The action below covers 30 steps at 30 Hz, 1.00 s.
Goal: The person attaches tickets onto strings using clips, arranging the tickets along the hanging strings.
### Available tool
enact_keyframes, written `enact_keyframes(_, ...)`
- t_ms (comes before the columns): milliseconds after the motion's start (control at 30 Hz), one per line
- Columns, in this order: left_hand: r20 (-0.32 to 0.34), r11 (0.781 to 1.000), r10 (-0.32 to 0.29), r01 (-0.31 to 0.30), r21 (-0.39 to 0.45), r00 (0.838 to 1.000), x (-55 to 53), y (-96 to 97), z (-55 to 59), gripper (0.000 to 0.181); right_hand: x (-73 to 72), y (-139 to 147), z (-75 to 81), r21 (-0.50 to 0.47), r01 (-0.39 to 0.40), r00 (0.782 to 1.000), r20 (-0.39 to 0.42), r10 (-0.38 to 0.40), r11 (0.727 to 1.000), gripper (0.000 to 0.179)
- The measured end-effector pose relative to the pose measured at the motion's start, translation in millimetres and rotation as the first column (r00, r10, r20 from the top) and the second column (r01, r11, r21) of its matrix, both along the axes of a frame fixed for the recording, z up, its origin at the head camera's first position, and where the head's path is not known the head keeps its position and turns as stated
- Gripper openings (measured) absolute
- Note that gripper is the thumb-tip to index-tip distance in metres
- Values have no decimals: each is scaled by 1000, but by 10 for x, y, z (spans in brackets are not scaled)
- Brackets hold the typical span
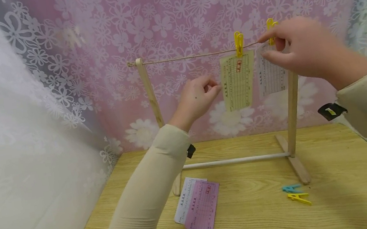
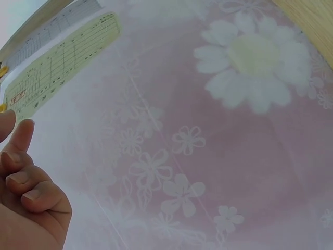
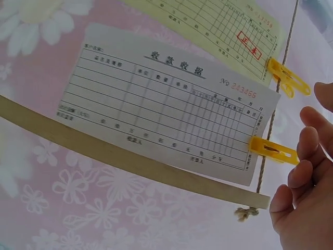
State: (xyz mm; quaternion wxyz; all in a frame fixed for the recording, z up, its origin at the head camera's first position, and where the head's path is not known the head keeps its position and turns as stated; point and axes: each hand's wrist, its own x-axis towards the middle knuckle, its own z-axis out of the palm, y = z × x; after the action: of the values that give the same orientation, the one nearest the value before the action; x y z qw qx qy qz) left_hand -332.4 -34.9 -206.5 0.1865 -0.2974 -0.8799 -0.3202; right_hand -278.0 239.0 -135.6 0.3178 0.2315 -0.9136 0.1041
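Note:
A yellow receipt slip (image 1: 239, 80) hangs from the rope (image 1: 190, 57) by a yellow clothespin (image 1: 238, 43). To its right hangs a white receipt slip (image 3: 171, 104), held at its top edge by another yellow clothespin (image 3: 273, 150). My right hand (image 1: 303, 48) is up beside that second clothespin, thumb and index finger apart; whether a finger touches the pin or rope I cannot tell. Left of the yellow slip hovers my left hand (image 1: 198, 97), fingers loosely bent, with nothing between thumb and index finger in the left wrist view.
The rope is strung on a wooden stand with a left post (image 1: 150, 91), a right post (image 1: 293, 115) and a white bottom bar (image 1: 235, 160). On the table lie a pink slip (image 1: 203, 208) overlapping a white slip (image 1: 187, 197), plus blue (image 1: 290, 189) and yellow (image 1: 299, 198) clothespins.

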Motion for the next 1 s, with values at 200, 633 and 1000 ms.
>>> enact_keyframes(200,10,999,17,-17,-43,1000,39,-92,-74,16,53,72,-147,1,-19,1000,19,19,1000,34)
enact_keyframes(633,83,994,-67,74,-81,994,215,-270,-308,20,87,189,-529,-32,-48,994,98,51,998,35)
enact_keyframes(1000,125,989,-94,107,-101,988,250,-479,-625,22,90,256,-881,-61,-96,985,139,104,994,35)
